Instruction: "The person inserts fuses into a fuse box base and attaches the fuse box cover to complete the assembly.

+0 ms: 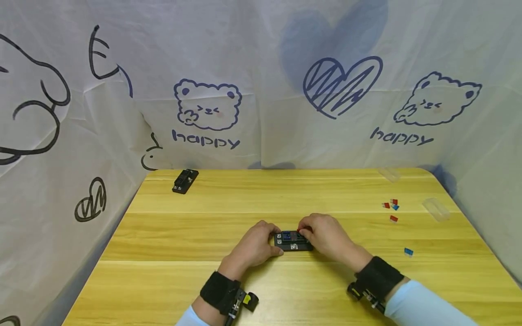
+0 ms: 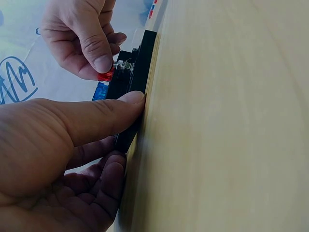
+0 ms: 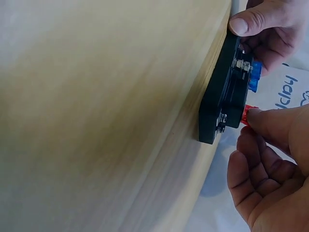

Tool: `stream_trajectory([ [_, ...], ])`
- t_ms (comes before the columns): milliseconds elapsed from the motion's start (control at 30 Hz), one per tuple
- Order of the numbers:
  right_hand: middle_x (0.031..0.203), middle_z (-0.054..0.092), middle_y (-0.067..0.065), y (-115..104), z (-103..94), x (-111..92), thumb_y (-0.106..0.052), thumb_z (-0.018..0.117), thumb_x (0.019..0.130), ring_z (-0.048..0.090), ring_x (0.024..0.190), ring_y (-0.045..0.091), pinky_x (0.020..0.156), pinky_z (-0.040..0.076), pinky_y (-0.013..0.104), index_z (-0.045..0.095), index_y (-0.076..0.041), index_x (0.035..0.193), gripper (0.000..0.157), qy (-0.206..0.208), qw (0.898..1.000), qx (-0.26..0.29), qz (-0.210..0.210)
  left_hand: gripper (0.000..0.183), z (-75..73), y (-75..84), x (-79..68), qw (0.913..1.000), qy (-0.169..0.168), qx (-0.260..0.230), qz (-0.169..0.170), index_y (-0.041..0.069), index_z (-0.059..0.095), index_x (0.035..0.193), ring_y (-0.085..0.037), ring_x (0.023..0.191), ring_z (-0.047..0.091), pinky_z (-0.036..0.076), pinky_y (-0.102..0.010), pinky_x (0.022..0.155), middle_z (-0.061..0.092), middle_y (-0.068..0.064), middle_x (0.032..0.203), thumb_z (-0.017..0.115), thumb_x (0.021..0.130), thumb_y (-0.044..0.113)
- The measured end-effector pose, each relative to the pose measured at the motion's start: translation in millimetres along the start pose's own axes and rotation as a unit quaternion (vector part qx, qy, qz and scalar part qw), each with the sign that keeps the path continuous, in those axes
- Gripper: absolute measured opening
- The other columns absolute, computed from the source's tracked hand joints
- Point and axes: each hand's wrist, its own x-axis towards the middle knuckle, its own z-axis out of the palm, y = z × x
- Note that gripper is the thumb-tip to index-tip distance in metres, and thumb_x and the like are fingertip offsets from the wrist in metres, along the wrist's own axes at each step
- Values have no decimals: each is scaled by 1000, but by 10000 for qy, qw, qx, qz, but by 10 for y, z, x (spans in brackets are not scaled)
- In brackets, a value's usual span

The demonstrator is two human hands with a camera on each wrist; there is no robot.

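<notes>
A black fuse holder with metal bolts lies flat on the table, between both hands. My left hand grips its left end, thumb at the near edge and fingers behind. A blue blade fuse sits in the holder. At the holder's right part, my right hand pinches a red blade fuse between thumb and fingers. In the right wrist view the red fuse touches the holder's top; how deep it sits is hidden by the fingertips.
Another black fuse holder lies at the table's back left. Loose red fuses and blue fuses are scattered at the right. Near them lie clear plastic pieces. A white cloth with drawings hangs behind the table.
</notes>
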Motion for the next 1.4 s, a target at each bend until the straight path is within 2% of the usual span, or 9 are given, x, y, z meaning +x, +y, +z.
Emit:
stream_trajectory([
  [267,83,66,-4,-5,-7,-19,-15,70,88,57,74,9,66,50,33,73,-16,90,3,66,10000,58,-19,48,6,1,7,10000,0,-4,11,13,63,119,-16,84,51,46,-35,80,56,-3,103,80,78,31],
  [633,85,68,-3,6,11,-15,-14,70,88,58,76,10,70,51,35,73,-17,87,4,-7,9993,325,194,48,3,-5,-14,10000,-40,-21,-4,14,63,120,-16,84,51,46,-35,79,56,-2,104,79,79,32],
  [1400,83,67,-4,12,15,17,-14,71,86,58,75,10,69,51,34,72,-18,83,6,-3,9996,217,198,48,26,-27,14,10000,46,13,75,13,63,119,-15,85,51,47,-35,81,57,-2,104,80,78,31],
])
